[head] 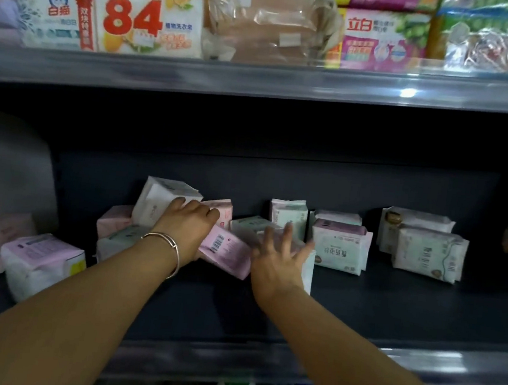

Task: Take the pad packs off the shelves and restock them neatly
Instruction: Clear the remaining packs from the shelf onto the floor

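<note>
Two bare hands reach into the dark middle shelf (391,301), where the pad packs sit in loose groups. Nearest the pink pack with the barcode (224,252), which lies tilted at the centre, the left hand (186,226) curls its fingers over a leaning white pack (157,204) just behind and to the left of it; a thin bracelet (171,246) circles that wrist. Right of the pink pack, the right hand (280,258) spreads its fingers straight and presses flat on a pale green pack (302,260), gripping nothing. Further right of it stand a mint pack (339,248) and a white pair (428,254). Left of it, a lilac pack (41,261) rests near the shelf's front edge.
</note>
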